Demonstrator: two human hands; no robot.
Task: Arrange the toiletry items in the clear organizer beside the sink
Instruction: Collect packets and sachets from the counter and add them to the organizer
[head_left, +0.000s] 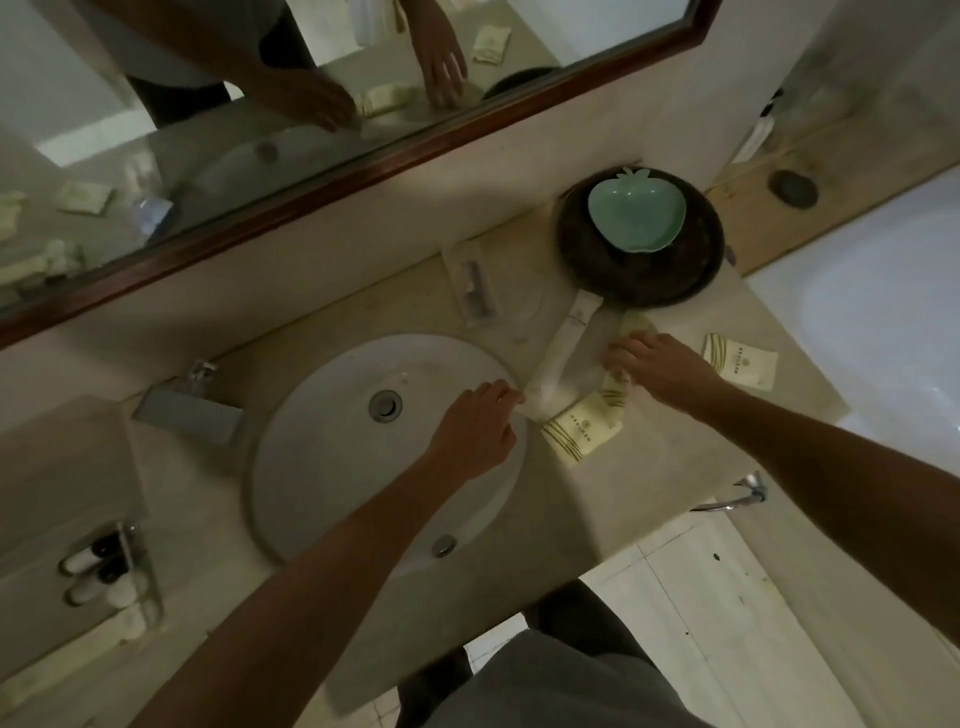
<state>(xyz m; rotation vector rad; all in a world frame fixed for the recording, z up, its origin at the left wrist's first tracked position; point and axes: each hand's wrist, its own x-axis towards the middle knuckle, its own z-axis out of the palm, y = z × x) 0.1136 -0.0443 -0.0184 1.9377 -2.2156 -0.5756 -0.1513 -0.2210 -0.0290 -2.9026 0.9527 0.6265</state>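
Observation:
A long white sachet (563, 343) lies on the beige counter between the sink and the dark bowl. My left hand (475, 428) pinches its near end at the sink's rim. My right hand (662, 366) presses down on a cream striped packet (615, 387) just right of the sachet. A second cream packet (582, 431) lies in front of both hands, and a third (740, 361) lies further right. A clear organizer (472, 283) sits near the wall with a small tube inside.
A round white sink (332, 415) fills the counter's left, with a grey tap (187, 410) beside it. A dark bowl (641, 260) holds a green apple-shaped dish (636, 213). Small bottles stand in a clear holder (111, 577) at lower left. A bathtub (883, 312) lies right.

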